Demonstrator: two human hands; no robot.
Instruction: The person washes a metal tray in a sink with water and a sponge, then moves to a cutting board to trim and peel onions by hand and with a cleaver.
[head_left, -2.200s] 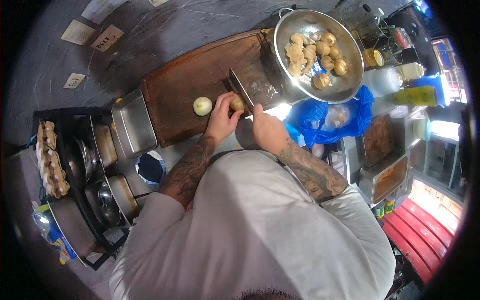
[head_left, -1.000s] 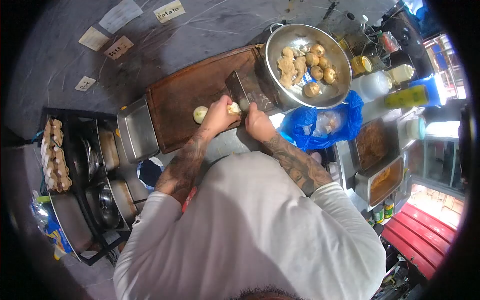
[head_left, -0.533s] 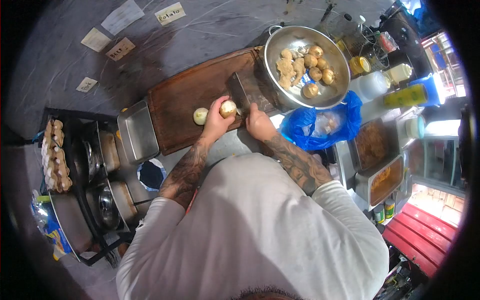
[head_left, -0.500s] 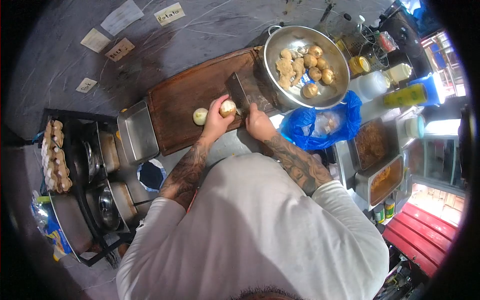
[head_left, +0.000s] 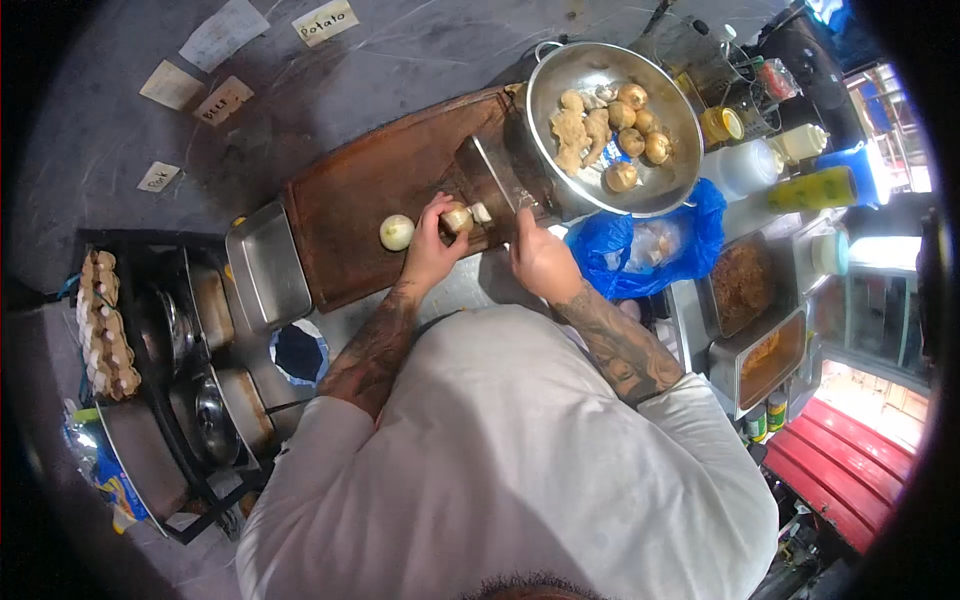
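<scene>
On the brown wooden board, my left hand grips a brown-skinned onion between thumb and fingers. A small pale cut piece lies just right of that onion. My right hand is closed around the handle of a wide-bladed cleaver, whose blade stands apart from the onion on its right. A peeled, pale onion rests on the board to the left of my left hand.
A steel colander with ginger and several onions stands at the board's right end. Beside it sit a blue plastic bag and bottles. A metal tray adjoins the board's left end. An egg carton is far left.
The cleaver has moved right, away from the onion, with my right hand. A cut piece now lies beside the onion, which my left hand has turned and lowered toward the board.
</scene>
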